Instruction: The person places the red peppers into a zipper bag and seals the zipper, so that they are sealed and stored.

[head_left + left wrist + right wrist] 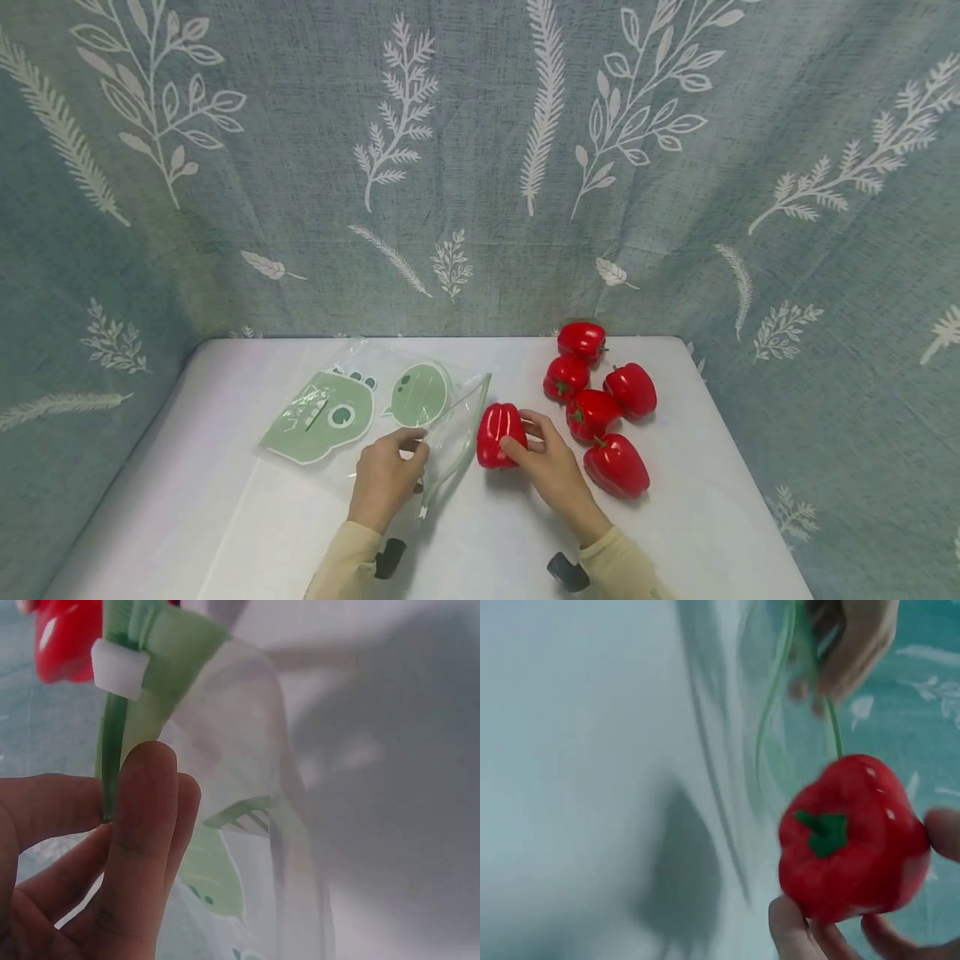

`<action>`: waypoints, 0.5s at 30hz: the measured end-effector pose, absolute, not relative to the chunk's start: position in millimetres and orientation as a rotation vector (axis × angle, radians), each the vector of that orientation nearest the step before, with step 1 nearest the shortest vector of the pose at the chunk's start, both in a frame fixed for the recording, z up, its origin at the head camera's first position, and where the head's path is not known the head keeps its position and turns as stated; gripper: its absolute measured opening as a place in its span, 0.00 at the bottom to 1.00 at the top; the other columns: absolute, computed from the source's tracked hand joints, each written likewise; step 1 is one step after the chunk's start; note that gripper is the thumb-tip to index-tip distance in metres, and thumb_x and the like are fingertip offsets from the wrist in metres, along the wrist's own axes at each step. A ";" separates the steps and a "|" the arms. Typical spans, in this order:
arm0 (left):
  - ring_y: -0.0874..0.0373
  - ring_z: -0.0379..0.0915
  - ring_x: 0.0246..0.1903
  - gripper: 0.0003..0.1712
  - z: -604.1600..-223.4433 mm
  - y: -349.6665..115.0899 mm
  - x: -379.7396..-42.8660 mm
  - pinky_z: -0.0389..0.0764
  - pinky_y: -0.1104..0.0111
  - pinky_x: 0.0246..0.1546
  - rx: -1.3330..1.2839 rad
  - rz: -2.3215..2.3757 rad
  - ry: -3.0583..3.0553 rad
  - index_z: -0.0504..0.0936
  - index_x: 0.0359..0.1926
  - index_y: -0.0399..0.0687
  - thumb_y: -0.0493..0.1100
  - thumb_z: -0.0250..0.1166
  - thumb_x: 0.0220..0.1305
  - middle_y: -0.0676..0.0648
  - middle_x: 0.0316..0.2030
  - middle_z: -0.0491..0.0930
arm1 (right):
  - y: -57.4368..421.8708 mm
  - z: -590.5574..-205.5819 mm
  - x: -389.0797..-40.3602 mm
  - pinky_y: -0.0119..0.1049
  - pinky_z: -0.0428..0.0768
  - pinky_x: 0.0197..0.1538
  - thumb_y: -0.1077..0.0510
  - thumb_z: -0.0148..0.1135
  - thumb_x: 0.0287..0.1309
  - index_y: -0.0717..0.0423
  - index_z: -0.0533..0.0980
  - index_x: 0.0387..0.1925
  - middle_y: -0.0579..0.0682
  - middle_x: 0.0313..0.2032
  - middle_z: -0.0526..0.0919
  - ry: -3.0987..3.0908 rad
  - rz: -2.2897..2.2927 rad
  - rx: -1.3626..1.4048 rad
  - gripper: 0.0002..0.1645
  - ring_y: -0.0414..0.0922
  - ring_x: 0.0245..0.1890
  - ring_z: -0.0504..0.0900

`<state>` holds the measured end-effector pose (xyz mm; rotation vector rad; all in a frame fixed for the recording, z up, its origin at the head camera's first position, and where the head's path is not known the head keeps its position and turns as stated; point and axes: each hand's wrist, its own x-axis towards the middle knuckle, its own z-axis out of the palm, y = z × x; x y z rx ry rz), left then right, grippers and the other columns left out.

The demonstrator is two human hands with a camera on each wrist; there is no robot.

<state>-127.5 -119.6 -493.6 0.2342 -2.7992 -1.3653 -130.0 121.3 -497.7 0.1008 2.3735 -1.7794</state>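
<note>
My left hand (386,481) pinches the rim of a clear plastic zip bag (318,421) printed with green cartoon shapes. In the left wrist view, the thumb and fingers grip its green zip edge (142,705) just below a white slider (120,669). The bag's mouth gapes toward the right. My right hand (558,475) holds a shiny red bell pepper (501,435) right beside that mouth, thumb on one side and fingers on the other. The right wrist view shows the pepper's green stem (826,831), turned toward that camera.
Several more red bell peppers (617,467) lie grouped on the right side of the white table (247,533). Grey-green curtains (480,167) with white leaf patterns stand behind the table and along both sides.
</note>
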 end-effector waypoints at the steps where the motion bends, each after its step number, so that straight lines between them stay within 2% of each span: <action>1: 0.63 0.79 0.15 0.17 -493.4 -119.0 -127.6 0.80 0.70 0.17 0.225 -1.370 -2.796 0.85 0.53 0.39 0.39 0.63 0.65 0.40 0.42 0.87 | 117.3 -499.0 -129.0 0.49 0.81 0.57 0.37 0.72 0.55 0.49 0.63 0.71 0.54 0.67 0.70 2.317 -1.821 0.115 0.48 0.55 0.62 0.74; 5: 0.62 0.79 0.16 0.16 -493.1 -116.6 -127.6 0.80 0.70 0.18 0.204 -1.400 -2.785 0.85 0.52 0.39 0.38 0.63 0.65 0.40 0.41 0.87 | 103.1 -501.0 -128.2 0.48 0.77 0.62 0.38 0.67 0.62 0.55 0.60 0.72 0.57 0.68 0.69 2.097 -1.982 0.134 0.46 0.55 0.63 0.72; 9: 0.62 0.80 0.17 0.16 -494.7 -113.7 -127.2 0.81 0.69 0.19 0.200 -1.417 -2.785 0.85 0.53 0.40 0.39 0.63 0.65 0.41 0.41 0.87 | 91.7 -500.4 -130.7 0.44 0.78 0.61 0.42 0.65 0.65 0.58 0.58 0.72 0.58 0.66 0.70 1.947 -2.111 0.141 0.44 0.53 0.60 0.76; 15: 0.62 0.80 0.18 0.16 -495.6 -109.7 -125.7 0.83 0.69 0.21 0.218 -1.443 -2.781 0.85 0.53 0.41 0.40 0.63 0.66 0.42 0.41 0.86 | 80.6 -500.5 -135.2 0.45 0.79 0.60 0.43 0.62 0.68 0.60 0.57 0.71 0.61 0.66 0.69 1.879 -2.180 0.138 0.42 0.53 0.58 0.77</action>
